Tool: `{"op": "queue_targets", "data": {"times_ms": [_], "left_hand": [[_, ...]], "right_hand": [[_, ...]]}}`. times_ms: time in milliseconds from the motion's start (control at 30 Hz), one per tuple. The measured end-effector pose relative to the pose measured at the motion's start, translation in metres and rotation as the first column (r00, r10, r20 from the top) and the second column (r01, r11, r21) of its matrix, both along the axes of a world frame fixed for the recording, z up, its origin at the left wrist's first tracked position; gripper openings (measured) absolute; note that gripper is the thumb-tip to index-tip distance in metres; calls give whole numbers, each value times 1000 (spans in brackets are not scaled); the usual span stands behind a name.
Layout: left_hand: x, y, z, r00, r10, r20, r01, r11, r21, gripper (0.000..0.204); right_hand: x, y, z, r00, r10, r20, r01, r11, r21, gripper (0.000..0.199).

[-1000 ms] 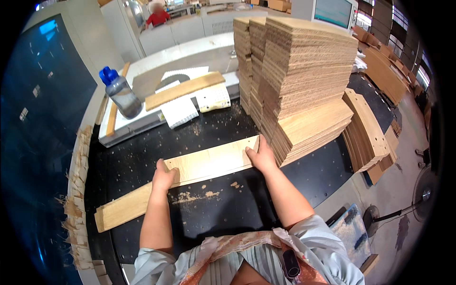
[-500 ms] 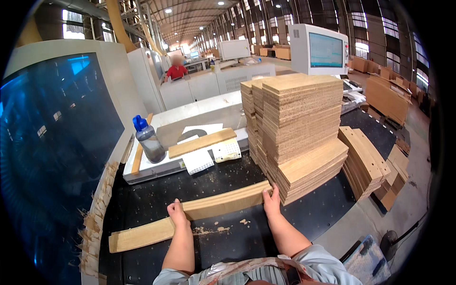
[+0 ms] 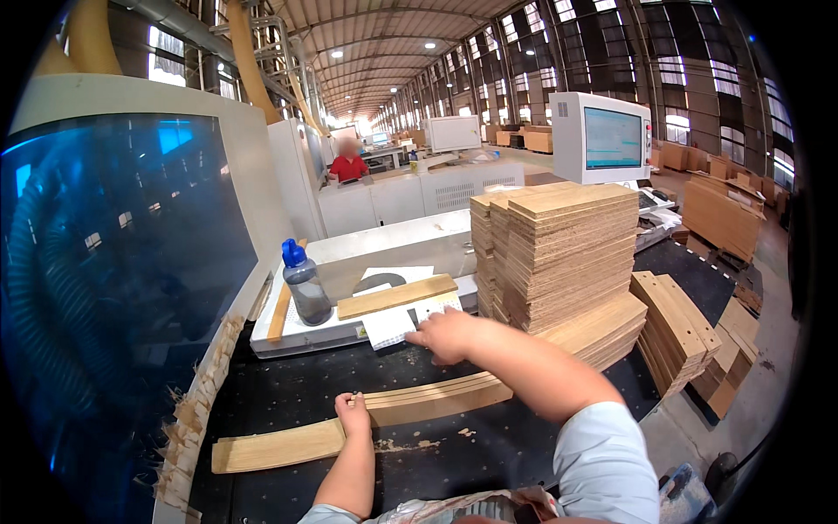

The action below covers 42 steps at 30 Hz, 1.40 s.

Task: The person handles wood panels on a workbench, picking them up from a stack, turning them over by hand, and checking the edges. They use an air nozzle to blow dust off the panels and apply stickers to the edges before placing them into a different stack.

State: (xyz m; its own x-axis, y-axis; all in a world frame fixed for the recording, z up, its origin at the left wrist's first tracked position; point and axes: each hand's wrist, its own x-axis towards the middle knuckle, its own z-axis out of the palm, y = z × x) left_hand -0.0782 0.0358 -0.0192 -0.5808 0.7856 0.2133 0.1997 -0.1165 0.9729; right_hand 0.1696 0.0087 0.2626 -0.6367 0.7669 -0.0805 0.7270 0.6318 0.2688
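Observation:
My left hand is closed on the left end of several narrow wood strips, stacked together on the black table. To its left, another wood strip lies flat, its right end close by that hand. My right hand reaches across, fingers extended, to the right edge of a white printed sheet. Whether the fingertips touch the paper is hard to make out. A second printed sheet lies just beyond, partly hidden by my hand. Behind the sheets a single wood strip rests on the white machine ledge.
A tall stack of wood boards rises at right, with drilled panels beside it. A blue-capped bottle stands on the ledge. A dark machine window fills the left. A co-worker in red is farther back, near a monitor.
My right hand has let go of the strips' right end and moved up and left to the printed sheets. My left hand keeps its hold. The view has tilted up slightly.

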Motion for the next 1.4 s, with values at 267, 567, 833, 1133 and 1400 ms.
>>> {"op": "queue_targets", "data": {"times_ms": [267, 567, 833, 1133, 1400], "left_hand": [[7, -5, 14, 995, 38, -92, -36, 999, 26, 23], [-1, -9, 0, 977, 107, -187, -101, 994, 44, 23], [9, -16, 12, 984, 45, -171, -43, 999, 17, 24], [42, -50, 82, 165, -333, -928, 516, 832, -206, 65], [51, -60, 83, -130, -483, -866, 354, 793, -496, 92]], "right_hand": [[6, 5, 103, 864, -16, -502, 0, 999, -32, 58], [-14, 0, -65, -515, -702, -492, -651, 694, -308, 45], [-4, -47, -203, 862, -218, -457, 235, 972, -21, 82], [-3, -46, -203, 897, -203, -391, 236, 971, 37, 81], [77, -43, -190, 961, -80, -264, 55, 993, -100, 86]]}}
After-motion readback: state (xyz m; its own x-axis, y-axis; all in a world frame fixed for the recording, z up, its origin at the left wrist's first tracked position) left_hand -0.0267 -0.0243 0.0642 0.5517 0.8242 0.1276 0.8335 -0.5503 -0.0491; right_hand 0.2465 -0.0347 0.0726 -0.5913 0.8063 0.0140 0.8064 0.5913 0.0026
